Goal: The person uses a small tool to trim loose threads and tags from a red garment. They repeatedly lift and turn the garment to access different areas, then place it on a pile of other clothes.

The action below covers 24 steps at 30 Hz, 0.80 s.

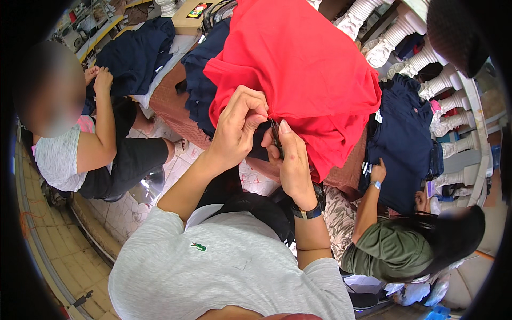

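Observation:
A bright red garment point(298, 64) lies in a loose heap over the table in front of me, its near edge hanging down. My left hand point(240, 125) is closed in a pinch at that near edge, on a small bit of the red cloth. Close beside it, my right hand point(290, 154) grips dark thread snips point(276, 136) with the blades pointing up at the pinched spot. The fingertips of both hands are almost together. Whether the blades touch a thread is too small to tell.
Navy garments point(205, 74) are stacked left of the red one. A co-worker point(69, 160) at left handles a navy garment point(136, 53); another point(405, 245) at right touches a navy pile point(400, 144). White ribbed tubes point(392, 40) line the far right. A brown cloth point(176, 101) covers the table.

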{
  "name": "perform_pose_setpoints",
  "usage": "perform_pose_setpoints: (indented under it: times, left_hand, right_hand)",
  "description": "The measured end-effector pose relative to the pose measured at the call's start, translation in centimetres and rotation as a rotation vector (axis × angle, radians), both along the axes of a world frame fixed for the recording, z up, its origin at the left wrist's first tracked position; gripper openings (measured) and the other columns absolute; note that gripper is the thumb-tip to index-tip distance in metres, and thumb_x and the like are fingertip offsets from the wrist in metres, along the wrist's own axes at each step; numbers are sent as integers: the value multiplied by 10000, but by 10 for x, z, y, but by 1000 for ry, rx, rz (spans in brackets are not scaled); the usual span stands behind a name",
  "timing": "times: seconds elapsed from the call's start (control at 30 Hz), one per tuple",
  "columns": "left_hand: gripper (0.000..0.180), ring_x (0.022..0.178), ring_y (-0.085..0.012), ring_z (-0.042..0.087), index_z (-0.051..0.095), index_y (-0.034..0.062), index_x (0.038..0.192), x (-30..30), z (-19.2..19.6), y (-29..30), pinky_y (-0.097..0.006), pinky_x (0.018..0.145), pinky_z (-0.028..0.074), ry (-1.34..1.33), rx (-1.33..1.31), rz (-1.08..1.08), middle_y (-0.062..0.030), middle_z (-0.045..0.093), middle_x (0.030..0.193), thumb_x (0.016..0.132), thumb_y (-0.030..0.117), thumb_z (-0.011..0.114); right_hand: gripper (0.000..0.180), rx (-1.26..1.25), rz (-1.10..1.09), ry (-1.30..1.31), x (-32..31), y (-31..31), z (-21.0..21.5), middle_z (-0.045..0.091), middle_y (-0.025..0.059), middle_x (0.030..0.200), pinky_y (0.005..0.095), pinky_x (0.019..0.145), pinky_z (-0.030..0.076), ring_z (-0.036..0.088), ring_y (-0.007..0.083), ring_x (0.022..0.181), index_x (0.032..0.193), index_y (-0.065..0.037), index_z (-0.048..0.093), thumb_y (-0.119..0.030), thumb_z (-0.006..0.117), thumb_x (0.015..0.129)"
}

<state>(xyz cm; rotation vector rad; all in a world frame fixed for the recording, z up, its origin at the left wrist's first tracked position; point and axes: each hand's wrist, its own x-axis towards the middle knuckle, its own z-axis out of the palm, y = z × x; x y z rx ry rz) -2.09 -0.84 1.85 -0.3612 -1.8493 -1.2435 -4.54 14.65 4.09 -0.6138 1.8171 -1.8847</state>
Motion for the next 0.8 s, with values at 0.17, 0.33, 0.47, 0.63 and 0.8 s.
perform_pose_setpoints:
  times: [0.17,0.33,0.47,0.63,0.8]
  left_hand:
    - [97,861,-254,580,556,15,953,3,-2,-1,-333,776,472,5,-50,25,-116,548,964,914,7,645]
    - [98,891,-261,593,577,13,931,2,-5,0,-338,787,476,11,-30,48,-112,557,958,891,2,666]
    - [100,895,-263,597,583,11,920,2,-3,1,-342,781,477,28,-50,27,-108,563,944,878,-11,671]
    - [94,901,-269,595,570,10,920,2,-3,2,-344,776,480,32,-81,38,-112,563,948,887,-22,652]
    - [81,946,-256,596,516,16,996,2,-13,0,-333,829,489,69,12,48,-133,562,1032,967,16,591]
  right_hand:
    - [533,-39,11,-2,-4,-5,1,356,-35,589,277,503,253,304,64,540,770,-8,554,-390,366,1091]
    - [548,30,27,38,-7,-4,0,354,-50,577,265,488,244,308,48,526,723,-25,543,-406,397,1090]
    - [545,-62,23,-93,-6,-5,3,343,-65,567,251,465,225,285,37,498,697,-48,518,-410,404,1089]
    - [544,-131,17,-119,-8,-13,1,300,-79,558,250,450,196,255,34,476,664,-78,465,-412,402,1088]
    - [553,-214,51,-38,-12,-7,-7,321,-68,573,244,450,202,258,39,477,654,-87,416,-426,382,1089]
